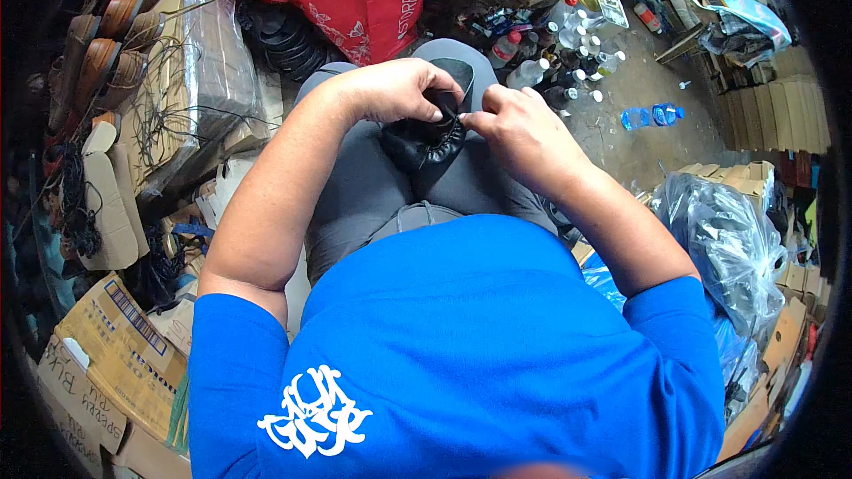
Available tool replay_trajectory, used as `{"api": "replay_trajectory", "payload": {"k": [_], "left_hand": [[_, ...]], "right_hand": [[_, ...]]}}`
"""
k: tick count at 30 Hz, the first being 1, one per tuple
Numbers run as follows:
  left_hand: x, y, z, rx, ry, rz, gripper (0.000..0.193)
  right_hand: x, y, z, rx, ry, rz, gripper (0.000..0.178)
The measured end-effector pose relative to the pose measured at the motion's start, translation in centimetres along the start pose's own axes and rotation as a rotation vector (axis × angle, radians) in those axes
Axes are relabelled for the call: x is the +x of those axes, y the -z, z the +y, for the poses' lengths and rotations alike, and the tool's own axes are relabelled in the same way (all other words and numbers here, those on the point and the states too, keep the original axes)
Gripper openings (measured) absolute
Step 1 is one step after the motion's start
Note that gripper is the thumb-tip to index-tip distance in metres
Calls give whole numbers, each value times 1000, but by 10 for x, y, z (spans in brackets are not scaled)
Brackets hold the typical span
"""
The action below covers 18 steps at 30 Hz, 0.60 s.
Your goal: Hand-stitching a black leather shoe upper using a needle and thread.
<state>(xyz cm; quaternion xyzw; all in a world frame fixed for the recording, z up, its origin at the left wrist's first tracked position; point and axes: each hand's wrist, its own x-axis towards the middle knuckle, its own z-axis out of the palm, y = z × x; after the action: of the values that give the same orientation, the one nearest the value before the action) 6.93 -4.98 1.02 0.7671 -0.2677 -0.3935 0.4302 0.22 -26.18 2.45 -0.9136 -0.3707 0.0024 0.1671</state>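
So the black leather shoe (pixel 424 149) sits in the person's lap, on the thighs of their grey pants (pixel 453 179), and there's a gathered, puckered seam curving round its front. The left hand (pixel 406 89) comes over the shoe's far left side and has hold of it, thumb and curled fingers at the opening. The right hand (pixel 512 124) is just beside the shoe's right edge, thumb and forefinger brought together right at the seam, other fingers curled in. Whether there's leather or thread in that pinch, honestly can't tell, it's too small.

Beyond the shoe there's a big red shopping bag (pixel 368 0), a bit to the left. Off to the right and farther out from the shoe is a bunch of capped bottles (pixel 572 44) on the floor, plus a blue-labelled water bottle (pixel 666 114) lying on its side. Well to the right and a bit nearer the wearer than the shoe: a puffed-up clear plastic bag (pixel 723 235). Well left of the shoe, a plastic-wrapped stack (pixel 200 80), and past that, brown shoes (pixel 120 16) piled up.
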Motion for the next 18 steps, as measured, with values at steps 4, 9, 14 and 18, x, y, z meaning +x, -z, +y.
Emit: {"api": "replay_trajectory", "payload": {"k": [4, 9, 14, 18], "left_hand": [[5, 2, 1, 22, -81, 147, 39], [3, -15, -8, 270, -276, 602, 38], [-34, -35, -4, 370, -199, 637, 31], [-31, -48, -12, 358, -272, 581, 21]], "right_hand": [[9, 2, -1, -83, -1, -93, 12], [10, -18, 9, 243, -124, 35, 7], [-6, -19, 42, 997, -466, -70, 19], [-9, -18, 42, 621, -206, -45, 23]]}}
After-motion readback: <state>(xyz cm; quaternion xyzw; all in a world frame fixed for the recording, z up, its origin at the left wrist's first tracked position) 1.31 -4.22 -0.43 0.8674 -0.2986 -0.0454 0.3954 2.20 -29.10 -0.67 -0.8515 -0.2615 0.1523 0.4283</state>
